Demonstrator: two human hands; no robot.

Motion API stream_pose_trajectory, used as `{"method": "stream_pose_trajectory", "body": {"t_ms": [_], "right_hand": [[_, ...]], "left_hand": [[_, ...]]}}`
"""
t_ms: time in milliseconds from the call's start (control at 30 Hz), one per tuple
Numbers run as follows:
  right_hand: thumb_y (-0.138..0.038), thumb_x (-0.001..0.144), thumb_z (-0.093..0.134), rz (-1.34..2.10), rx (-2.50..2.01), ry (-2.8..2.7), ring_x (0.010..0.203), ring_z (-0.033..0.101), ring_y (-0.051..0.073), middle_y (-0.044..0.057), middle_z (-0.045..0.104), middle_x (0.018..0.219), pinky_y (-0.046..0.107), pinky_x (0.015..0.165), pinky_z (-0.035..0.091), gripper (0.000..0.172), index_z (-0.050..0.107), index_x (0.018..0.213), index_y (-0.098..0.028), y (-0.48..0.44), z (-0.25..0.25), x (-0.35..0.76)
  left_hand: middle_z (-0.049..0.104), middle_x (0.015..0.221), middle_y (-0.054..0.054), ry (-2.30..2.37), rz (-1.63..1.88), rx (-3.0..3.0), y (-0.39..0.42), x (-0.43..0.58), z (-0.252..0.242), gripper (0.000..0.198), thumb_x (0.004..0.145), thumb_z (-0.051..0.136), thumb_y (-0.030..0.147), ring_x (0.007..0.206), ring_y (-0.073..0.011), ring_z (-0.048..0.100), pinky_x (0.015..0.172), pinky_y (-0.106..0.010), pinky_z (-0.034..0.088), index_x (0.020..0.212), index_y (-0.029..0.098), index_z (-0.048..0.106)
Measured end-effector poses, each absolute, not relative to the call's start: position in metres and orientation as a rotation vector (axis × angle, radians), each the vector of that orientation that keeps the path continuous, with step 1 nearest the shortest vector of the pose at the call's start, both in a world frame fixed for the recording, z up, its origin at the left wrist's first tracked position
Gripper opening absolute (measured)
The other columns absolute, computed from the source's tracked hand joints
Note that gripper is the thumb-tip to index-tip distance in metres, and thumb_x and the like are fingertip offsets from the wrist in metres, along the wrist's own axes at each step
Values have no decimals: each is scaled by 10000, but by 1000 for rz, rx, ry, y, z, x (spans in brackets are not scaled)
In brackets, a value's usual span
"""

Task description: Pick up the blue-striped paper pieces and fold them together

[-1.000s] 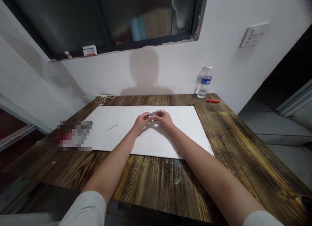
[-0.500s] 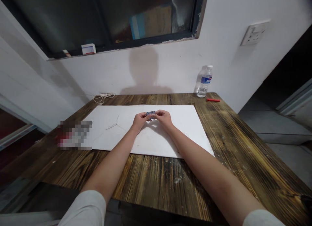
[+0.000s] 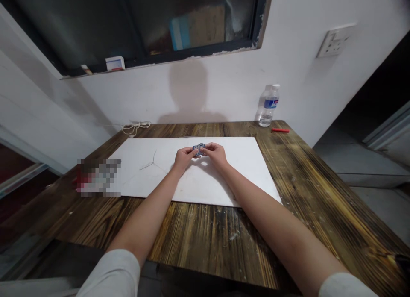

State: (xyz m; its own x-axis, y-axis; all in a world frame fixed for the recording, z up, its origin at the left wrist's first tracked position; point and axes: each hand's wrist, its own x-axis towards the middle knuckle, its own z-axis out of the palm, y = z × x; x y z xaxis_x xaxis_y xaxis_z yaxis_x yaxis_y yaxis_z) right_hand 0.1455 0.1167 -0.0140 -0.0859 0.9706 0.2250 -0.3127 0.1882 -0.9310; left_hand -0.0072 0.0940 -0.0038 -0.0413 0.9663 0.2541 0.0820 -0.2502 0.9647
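Note:
Both hands meet over the white board (image 3: 221, 177), pinching a small flat blue-and-white patterned piece (image 3: 199, 148) between them. My left hand (image 3: 183, 158) grips its left side with thumb and fingers. On the other side, my right hand (image 3: 216, 153) has thumb and fingers closed on the right part. The fingers cover much of it, so I cannot tell whether it is one piece or two. Left of the hands, thin dark lines (image 3: 153, 163) branch across the board.
The board lies on a dark wooden table (image 3: 205, 237). At the back right are a water bottle (image 3: 269, 105) and a red stick-like object (image 3: 280, 130). A coiled white cable (image 3: 136, 127) lies at the back left. A pixelated patch (image 3: 99, 177) hides something at the left.
The patterned piece has tilted, so more of its blue face shows between the thumbs. Both hands keep their grip and have barely moved.

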Motion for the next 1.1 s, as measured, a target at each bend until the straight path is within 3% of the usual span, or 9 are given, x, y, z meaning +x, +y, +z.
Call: {"method": "stream_pose_trajectory", "body": {"t_ms": [600,800,1100], "right_hand": [[-465,585,775,1146,-882,-1138,569,642,183,4,649,593,296,584,490,341,558,648,-209,120,-18,148],[-489,651,733,1035,-919,-1293,613,657,187,5,667,616,294,623,496,315,581,648,-213,115,-17,145],[-444,493,840,1279,-679,-1181,630,648,183,0,655,656,327,661,529,372,597,632,-198,121,-17,144]], "left_hand": [[729,722,-67,1360,1529,1418,98,-7,-7,377,637,785,485,668,-223,691,614,-312,523,778,138,751],[715,744,-57,1385,1508,1697,90,-2,-1,294,713,731,461,729,-201,663,699,-300,497,696,168,747],[697,794,-46,1257,1438,1708,89,-6,-1,283,717,752,463,794,-197,643,752,-300,475,765,185,767]]}}
